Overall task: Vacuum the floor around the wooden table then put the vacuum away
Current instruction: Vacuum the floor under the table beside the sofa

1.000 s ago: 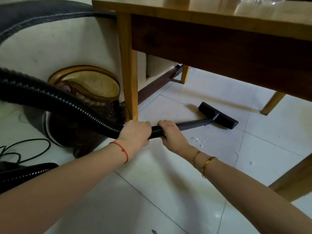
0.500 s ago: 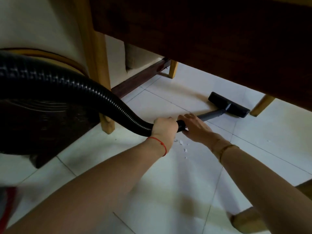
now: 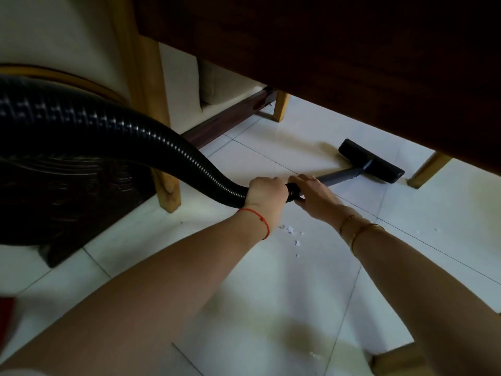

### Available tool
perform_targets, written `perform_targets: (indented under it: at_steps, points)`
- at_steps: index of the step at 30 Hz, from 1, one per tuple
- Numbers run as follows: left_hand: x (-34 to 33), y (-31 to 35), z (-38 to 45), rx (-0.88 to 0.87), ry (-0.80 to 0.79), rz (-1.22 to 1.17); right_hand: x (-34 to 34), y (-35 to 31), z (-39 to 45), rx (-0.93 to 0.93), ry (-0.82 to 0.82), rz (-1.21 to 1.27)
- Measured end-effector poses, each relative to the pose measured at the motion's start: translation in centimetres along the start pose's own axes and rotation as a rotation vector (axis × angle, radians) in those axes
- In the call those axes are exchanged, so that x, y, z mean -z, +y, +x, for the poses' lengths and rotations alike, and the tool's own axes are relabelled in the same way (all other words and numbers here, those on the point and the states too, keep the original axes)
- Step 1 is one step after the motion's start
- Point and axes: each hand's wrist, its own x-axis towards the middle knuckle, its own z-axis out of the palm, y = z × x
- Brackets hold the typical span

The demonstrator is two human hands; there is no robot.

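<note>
Nearest, white crumbs point(image 3: 291, 231) lie on the floor point(image 3: 271, 294) below the wrists, behind the nozzle. The left hand point(image 3: 267, 191) wraps its fingers around the hose point(image 3: 151, 147) end; the right hand point(image 3: 315, 192), just ahead, pinches the collar where the grey tube point(image 3: 340, 177) starts, fingers partly extended. The tube's long axis runs forward and right to the nozzle point(image 3: 371, 164), flat on the tiles under the table point(image 3: 325, 63). A table leg point(image 3: 427, 170) stands just right of the nozzle; open tiles lie left, so pulling back over the crumbs looks unobstructed.
</note>
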Motion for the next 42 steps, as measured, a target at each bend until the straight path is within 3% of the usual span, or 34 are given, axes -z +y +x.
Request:
perform_targets:
  at_steps: [18,26,32,42]
  points:
    - [0.4,-15.1,-15.9,0.084,-0.005,0.185,-2.8,-21.0,0.4,0.304,0.051,0.19]
    - [1.1,-19.2,-20.1,0.095,-0.016,0.213,-3.5,-26.8,0.5,0.367,0.067,0.236]
    - [0.3,-19.3,-18.1,0.108,-0.009,0.197,-3.3,-25.9,1.4,0.343,0.094,0.193]
    - [-3.3,-13.8,-7.1,0.136,0.024,0.117,-3.1,-15.2,5.5,0.252,-0.016,0.015]
